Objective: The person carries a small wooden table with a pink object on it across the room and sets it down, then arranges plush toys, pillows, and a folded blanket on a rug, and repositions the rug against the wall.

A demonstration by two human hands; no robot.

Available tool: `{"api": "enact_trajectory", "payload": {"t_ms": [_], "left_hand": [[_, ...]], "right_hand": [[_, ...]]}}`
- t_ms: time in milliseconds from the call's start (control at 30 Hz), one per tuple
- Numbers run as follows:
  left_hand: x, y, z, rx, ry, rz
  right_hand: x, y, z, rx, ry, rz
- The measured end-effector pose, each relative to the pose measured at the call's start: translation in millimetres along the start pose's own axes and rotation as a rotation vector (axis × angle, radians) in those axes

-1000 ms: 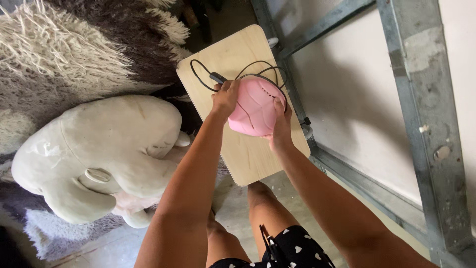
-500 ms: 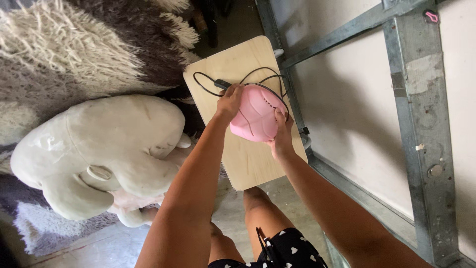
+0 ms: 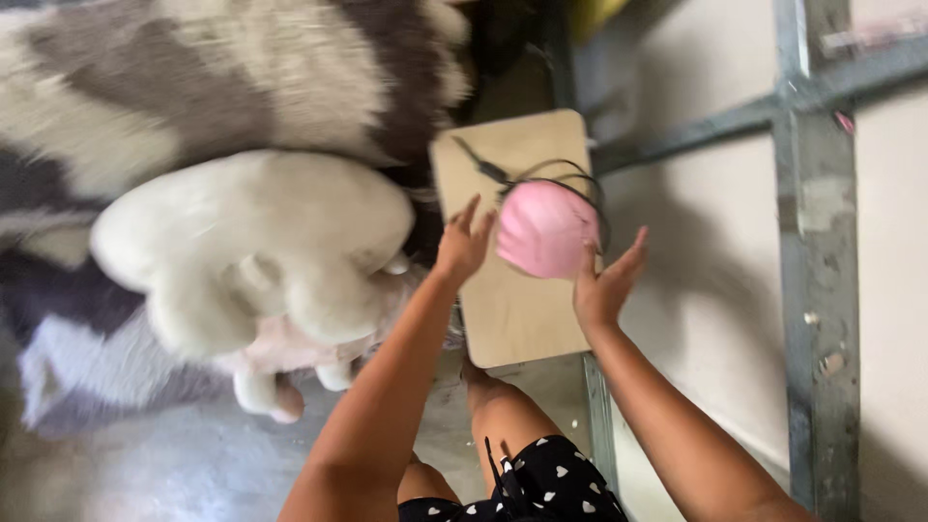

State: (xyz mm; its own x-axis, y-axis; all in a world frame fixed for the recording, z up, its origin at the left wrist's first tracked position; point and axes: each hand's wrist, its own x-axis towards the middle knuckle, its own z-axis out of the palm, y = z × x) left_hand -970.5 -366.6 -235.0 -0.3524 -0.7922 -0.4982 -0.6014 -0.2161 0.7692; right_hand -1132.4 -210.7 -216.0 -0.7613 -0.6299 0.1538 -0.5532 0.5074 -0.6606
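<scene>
Resting on a small wooden desk (image 3: 522, 324): a pink rounded device (image 3: 546, 229), ringed by its black cord (image 3: 570, 174). Flanking it, left hand (image 3: 464, 242) and right hand (image 3: 604, 285), fingers spread and released, grasping nothing. Alongside, a cream plush toy (image 3: 251, 242) against a shaggy rug (image 3: 193, 87).

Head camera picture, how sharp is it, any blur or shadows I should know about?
Head view: motion blur smears the whole frame; the white plush toy and shaggy rug lose detail; the left hand, right hand and pink round object have soft edges; soft daylight, a dim shadow on the wall; no glare.
</scene>
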Motion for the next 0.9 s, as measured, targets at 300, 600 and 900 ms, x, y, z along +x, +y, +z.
{"api": "enact_trajectory", "payload": {"t_ms": [300, 600, 900], "left_hand": [[-142.4, -75.2, -186.6, -0.592, 0.402, 0.045], [-382.7, -213.4, -425.1, -0.883, 0.844, -0.057], [-570.5, -368.4, -558.3, -1.094, 1.188, -0.099]], "right_hand": [[-90.1, -295.3, 21.4, 0.468, -0.478, -0.487], [-358.4, -528.2, 91.1, 0.546, -0.937, -0.704], [-603.5, -661.7, 145.4, 0.518, -1.403, -0.945]]}}
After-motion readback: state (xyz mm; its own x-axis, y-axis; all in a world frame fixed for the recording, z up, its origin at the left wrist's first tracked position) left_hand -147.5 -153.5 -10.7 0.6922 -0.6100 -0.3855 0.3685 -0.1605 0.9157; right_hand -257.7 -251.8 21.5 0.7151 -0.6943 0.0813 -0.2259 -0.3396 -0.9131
